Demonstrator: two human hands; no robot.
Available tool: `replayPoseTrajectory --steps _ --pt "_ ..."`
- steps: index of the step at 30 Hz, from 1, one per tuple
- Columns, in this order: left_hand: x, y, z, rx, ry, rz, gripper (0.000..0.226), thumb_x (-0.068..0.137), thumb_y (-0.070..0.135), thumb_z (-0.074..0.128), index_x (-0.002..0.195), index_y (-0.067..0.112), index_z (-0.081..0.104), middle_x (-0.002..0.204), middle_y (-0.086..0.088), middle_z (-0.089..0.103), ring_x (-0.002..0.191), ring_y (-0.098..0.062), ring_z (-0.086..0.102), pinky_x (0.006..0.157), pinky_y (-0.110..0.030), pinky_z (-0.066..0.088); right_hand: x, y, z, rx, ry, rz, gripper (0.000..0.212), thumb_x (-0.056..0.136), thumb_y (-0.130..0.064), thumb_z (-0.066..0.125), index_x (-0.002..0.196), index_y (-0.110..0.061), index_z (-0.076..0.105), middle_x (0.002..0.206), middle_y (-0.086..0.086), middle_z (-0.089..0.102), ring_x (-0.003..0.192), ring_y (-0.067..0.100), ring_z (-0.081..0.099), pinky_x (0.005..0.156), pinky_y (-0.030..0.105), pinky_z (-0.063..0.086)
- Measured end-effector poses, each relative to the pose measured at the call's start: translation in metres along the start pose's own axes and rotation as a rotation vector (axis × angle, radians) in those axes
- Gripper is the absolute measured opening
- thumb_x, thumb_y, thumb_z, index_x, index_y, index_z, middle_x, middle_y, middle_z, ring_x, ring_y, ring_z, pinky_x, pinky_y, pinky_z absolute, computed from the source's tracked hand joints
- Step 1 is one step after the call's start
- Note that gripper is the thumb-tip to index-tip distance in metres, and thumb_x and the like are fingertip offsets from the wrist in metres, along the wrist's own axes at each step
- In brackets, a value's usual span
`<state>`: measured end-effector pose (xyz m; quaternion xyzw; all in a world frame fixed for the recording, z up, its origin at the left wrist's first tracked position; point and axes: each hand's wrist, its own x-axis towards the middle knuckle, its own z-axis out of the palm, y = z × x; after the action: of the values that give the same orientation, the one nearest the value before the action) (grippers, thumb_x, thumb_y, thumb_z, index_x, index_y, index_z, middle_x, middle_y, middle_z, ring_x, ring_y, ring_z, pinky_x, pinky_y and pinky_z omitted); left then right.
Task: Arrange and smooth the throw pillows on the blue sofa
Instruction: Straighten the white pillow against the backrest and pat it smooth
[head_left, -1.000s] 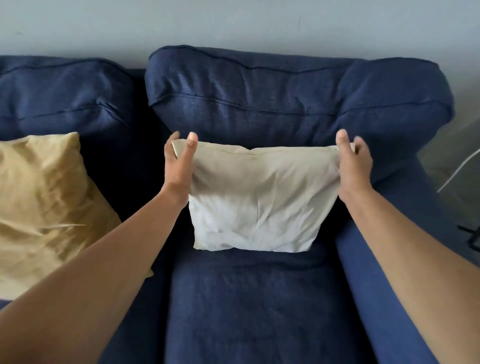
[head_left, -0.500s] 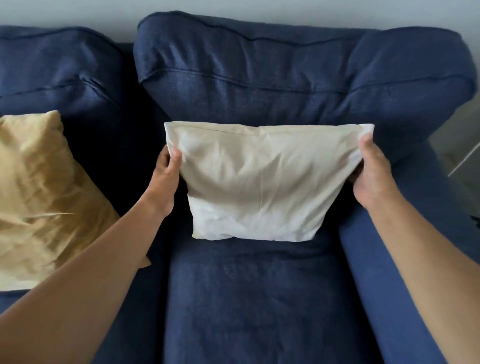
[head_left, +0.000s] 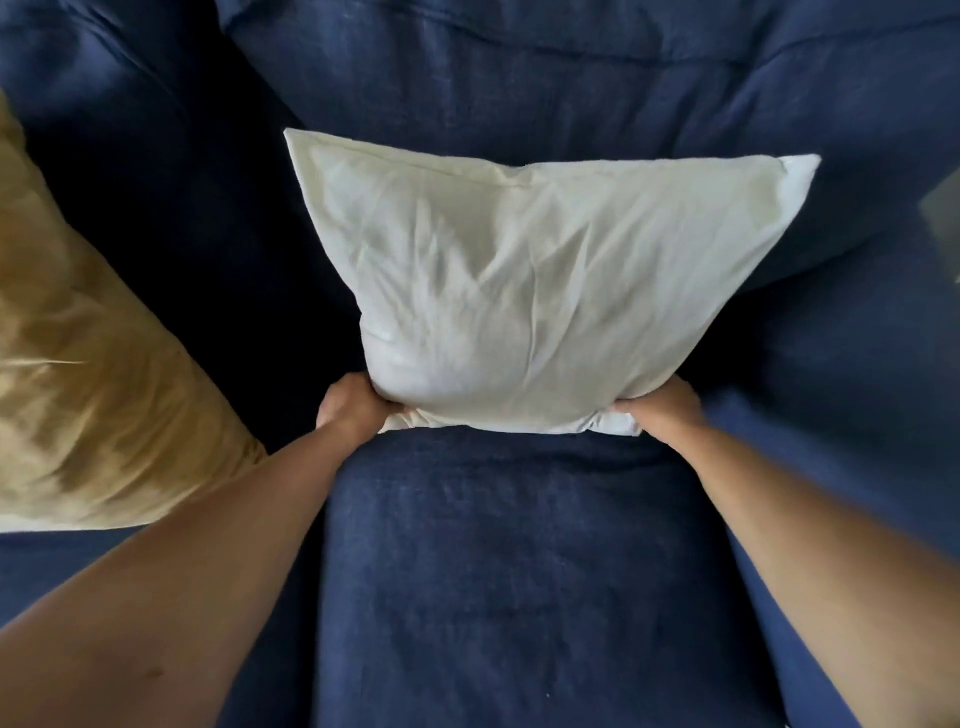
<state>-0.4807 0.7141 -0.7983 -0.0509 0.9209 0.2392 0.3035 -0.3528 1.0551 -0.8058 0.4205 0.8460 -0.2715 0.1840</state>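
A cream white pillow (head_left: 530, 280) leans upright against the back cushion of the blue sofa (head_left: 498, 571), on the right-hand seat. My left hand (head_left: 350, 408) grips its bottom left corner. My right hand (head_left: 662, 410) grips its bottom right corner, fingers tucked under the fabric. The pillow's face is wrinkled and its top corners stick out sharply. A mustard yellow pillow (head_left: 88, 384) rests on the left seat, cut off by the frame's left edge.
The sofa's right armrest (head_left: 841, 405) runs beside my right forearm. A dark gap separates the two seats between the pillows. A sliver of floor (head_left: 943, 218) shows at the far right edge.
Both hands slid from the white pillow's upper corners down its sides to the bottom corners. The view has moved closer and lower over the sofa.
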Motion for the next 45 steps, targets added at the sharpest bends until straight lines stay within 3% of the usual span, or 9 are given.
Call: replayPoseTrajectory --steps 6,10,13,17,25,29,34,40,45 --pt "-0.009 0.000 0.004 0.069 0.060 -0.031 0.043 0.083 0.038 0.073 0.119 0.015 0.067 0.115 -0.016 0.070 0.108 -0.036 0.064 0.075 -0.037 0.050 -0.004 0.006 0.001 -0.013 0.157 0.004 0.041 0.079 -0.042 0.075 0.106 -0.012 0.066 0.114 0.012 0.069 0.113 0.036 0.059 0.099 0.041 0.033" --pt "-0.048 0.017 0.003 -0.299 0.439 -0.087 0.081 0.086 0.021 0.070 0.155 0.018 0.029 0.147 -0.021 0.043 0.136 -0.041 0.038 0.109 -0.052 0.036 -0.042 -0.013 -0.016 0.579 0.406 0.070 0.061 0.084 -0.018 0.068 0.141 -0.015 0.046 0.143 0.009 0.050 0.131 0.029 0.048 0.113 0.052 0.030" --pt "-0.099 0.042 0.006 -0.274 0.870 0.502 0.072 0.091 0.018 0.061 0.154 0.010 0.030 0.155 -0.021 0.036 0.145 -0.038 0.031 0.119 -0.050 0.023 -0.094 -0.043 -0.034 0.465 0.975 -0.468 0.059 0.092 -0.015 0.058 0.146 -0.004 0.039 0.152 0.017 0.041 0.142 0.029 0.038 0.116 0.045 0.025" --pt "-0.105 0.091 0.022 0.184 0.697 1.125 0.065 0.101 0.024 0.045 0.159 0.012 0.017 0.166 -0.010 0.018 0.154 -0.032 0.011 0.123 -0.055 0.008 -0.108 -0.111 -0.023 -0.098 0.835 -0.998 0.056 0.103 -0.034 0.041 0.154 -0.015 0.029 0.162 0.013 0.026 0.151 0.026 0.018 0.120 0.047 0.012" --pt "0.013 0.084 -0.046 0.744 0.657 0.603 0.070 0.104 0.052 0.010 0.154 0.017 -0.024 0.167 -0.005 -0.017 0.150 -0.025 -0.024 0.121 -0.054 -0.013 -0.003 -0.087 -0.071 -0.434 0.739 -0.646 0.065 0.103 -0.052 0.015 0.159 -0.020 0.005 0.167 0.009 0.005 0.153 0.025 0.003 0.121 0.056 0.002" --pt "-0.011 0.092 -0.049 0.429 0.765 0.710 0.068 0.105 0.043 0.022 0.160 0.011 -0.003 0.169 -0.009 0.002 0.154 -0.032 -0.005 0.123 -0.055 -0.007 -0.015 -0.086 -0.079 -0.229 0.809 -0.574 0.070 0.102 -0.054 0.014 0.158 -0.013 0.005 0.166 0.013 0.007 0.153 0.027 0.003 0.120 0.056 0.000" --pt "-0.037 0.128 -0.026 0.564 0.738 1.138 0.064 0.105 0.037 0.035 0.160 0.011 0.015 0.167 -0.008 0.018 0.154 -0.032 0.007 0.123 -0.055 0.000 -0.044 -0.126 -0.042 -0.403 0.879 -1.003 0.061 0.105 -0.044 0.027 0.158 -0.016 0.018 0.165 0.010 0.016 0.152 0.025 0.012 0.121 0.052 0.005" --pt "0.014 0.123 -0.060 0.732 0.639 0.686 0.065 0.105 0.045 0.012 0.157 0.017 -0.015 0.169 -0.001 -0.011 0.155 -0.023 -0.013 0.121 -0.053 -0.014 -0.006 -0.118 -0.054 -0.495 0.752 -0.814 0.058 0.104 -0.040 0.017 0.159 -0.020 0.015 0.167 0.004 0.010 0.153 0.021 0.006 0.121 0.047 -0.001" --pt "0.000 0.144 -0.065 0.512 0.609 0.555 0.068 0.101 0.051 0.005 0.160 0.019 -0.007 0.169 -0.003 -0.010 0.154 -0.028 -0.015 0.121 -0.056 -0.012 -0.011 -0.119 -0.074 -0.148 0.782 -0.493 0.063 0.103 -0.044 0.016 0.158 -0.014 0.010 0.167 0.009 0.006 0.153 0.025 0.002 0.120 0.056 0.002"
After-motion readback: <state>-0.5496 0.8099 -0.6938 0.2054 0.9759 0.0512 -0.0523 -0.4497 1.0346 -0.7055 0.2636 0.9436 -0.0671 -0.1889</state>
